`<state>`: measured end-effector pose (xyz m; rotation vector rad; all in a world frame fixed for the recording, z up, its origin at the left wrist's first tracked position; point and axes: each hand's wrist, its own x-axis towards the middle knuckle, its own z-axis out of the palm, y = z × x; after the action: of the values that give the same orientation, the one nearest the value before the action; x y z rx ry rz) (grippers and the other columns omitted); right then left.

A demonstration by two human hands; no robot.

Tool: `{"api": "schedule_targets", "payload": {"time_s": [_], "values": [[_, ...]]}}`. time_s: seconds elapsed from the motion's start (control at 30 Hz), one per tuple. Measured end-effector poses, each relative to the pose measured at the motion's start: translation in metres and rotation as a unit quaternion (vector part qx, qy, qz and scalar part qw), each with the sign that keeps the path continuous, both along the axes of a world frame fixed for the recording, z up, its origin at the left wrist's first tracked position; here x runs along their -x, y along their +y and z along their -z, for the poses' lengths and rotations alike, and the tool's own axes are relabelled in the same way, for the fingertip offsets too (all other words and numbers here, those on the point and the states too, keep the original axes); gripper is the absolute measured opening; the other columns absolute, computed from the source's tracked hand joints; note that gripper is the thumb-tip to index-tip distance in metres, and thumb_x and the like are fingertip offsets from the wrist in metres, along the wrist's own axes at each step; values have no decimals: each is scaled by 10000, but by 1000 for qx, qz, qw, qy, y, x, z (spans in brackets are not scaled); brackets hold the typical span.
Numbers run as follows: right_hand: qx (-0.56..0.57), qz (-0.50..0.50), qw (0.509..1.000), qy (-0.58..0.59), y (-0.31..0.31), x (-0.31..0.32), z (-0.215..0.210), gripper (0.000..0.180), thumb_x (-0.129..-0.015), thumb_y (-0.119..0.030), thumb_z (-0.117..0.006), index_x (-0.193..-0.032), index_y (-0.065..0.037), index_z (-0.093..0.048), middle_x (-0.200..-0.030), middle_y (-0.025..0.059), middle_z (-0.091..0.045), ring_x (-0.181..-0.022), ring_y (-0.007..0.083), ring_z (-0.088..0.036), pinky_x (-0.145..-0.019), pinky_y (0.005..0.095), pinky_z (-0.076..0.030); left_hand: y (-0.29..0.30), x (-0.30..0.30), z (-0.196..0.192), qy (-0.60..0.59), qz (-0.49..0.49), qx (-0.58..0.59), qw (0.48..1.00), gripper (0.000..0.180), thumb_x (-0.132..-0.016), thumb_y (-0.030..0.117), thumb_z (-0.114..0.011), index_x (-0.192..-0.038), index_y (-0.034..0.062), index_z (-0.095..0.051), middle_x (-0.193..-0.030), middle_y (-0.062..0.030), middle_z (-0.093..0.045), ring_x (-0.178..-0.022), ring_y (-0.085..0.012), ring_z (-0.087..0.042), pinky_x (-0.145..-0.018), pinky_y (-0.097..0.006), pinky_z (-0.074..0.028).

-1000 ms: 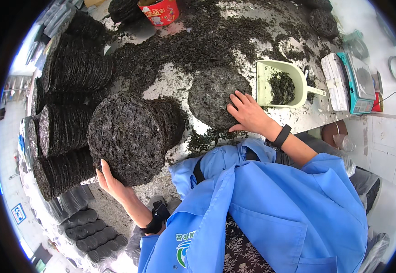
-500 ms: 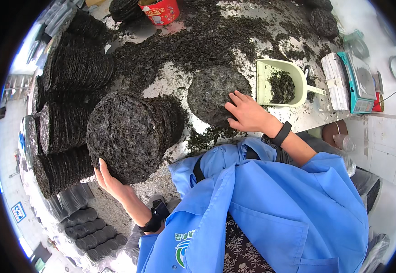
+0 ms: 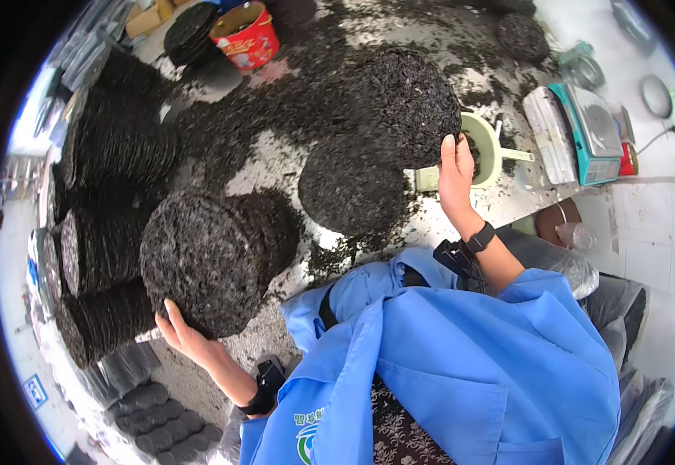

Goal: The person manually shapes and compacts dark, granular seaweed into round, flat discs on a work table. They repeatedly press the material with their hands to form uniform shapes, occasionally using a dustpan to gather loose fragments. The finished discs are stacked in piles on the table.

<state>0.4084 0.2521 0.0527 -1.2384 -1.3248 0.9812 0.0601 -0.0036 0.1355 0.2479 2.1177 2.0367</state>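
My right hand [image 3: 459, 174] grips the lower right edge of a round, dark dried seaweed cake [image 3: 411, 108], which is raised and tilted above the table. Another seaweed cake [image 3: 351, 190] lies flat to the left of it. At the left, a row of seaweed cakes [image 3: 202, 263] stands on edge, its front face turned toward me. My left hand [image 3: 186, 335] holds the lower left rim of that row, fingers against the edge. Part of this hand is hidden by the cakes. The lifted cake partly covers a pale green dustpan [image 3: 486, 151] with seaweed scraps in it.
Loose seaweed bits [image 3: 275, 108] cover much of the table. More stacks of cakes [image 3: 109, 248] line the left side. A red bucket [image 3: 246, 46] stands at the back, a teal scale [image 3: 585, 132] at the right. Dark wrapped bundles [image 3: 159, 415] lie below the table at lower left.
My right hand has taken a cake by the edge and lifted it up and away, tilted, over the dustpan; another flat cake shows beneath. My left hand stays at the standing row. The view has shifted slightly.
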Motion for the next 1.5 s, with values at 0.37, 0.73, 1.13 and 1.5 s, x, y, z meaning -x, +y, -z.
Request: {"api": "schedule_targets", "payload": {"time_s": [0.37,0.73,1.13,1.5], "values": [[249,-120,861,427,-13,26,-26,266,-975,-232,-438,-1131,-26,-504,-1104,74,-596,-997,184,-590,-866,365,-491,-2,11,12,156,105,70,980,250,-939,152,-515,-1119,16,-624,-1407,-119,-391,-1203,-177,-425,-1013,-297,-322],[65,-391,917,39,-59,131,-89,338,-895,-269,-596,-1051,14,-497,-887,85,-564,-815,144,-575,-700,294,-489,21,-17,-20,8,112,-24,993,479,-908,187,-567,-1312,-25,-424,-1314,-102,-440,-1104,-170,-488,-946,-284,-394],[-208,-457,715,-486,-39,38,14,627,-720,-308,-710,-1220,-28,-455,-1319,215,-420,-1266,368,-367,-1006,450,-362,0,8,-5,-36,110,-65,991,291,-889,72,-572,-1177,34,-550,-1078,-66,-614,-909,-158,-600,-780,-276,-486],[-503,-182,719,-443,-8,15,-60,371,-742,-111,-563,-1077,-245,-650,-1161,69,-543,-1055,222,-540,-901,353,-454,1,5,-2,-37,100,-89,990,330,-885,73,-578,-1210,37,-530,-1120,-68,-593,-952,-158,-578,-823,-287,-471]]}}
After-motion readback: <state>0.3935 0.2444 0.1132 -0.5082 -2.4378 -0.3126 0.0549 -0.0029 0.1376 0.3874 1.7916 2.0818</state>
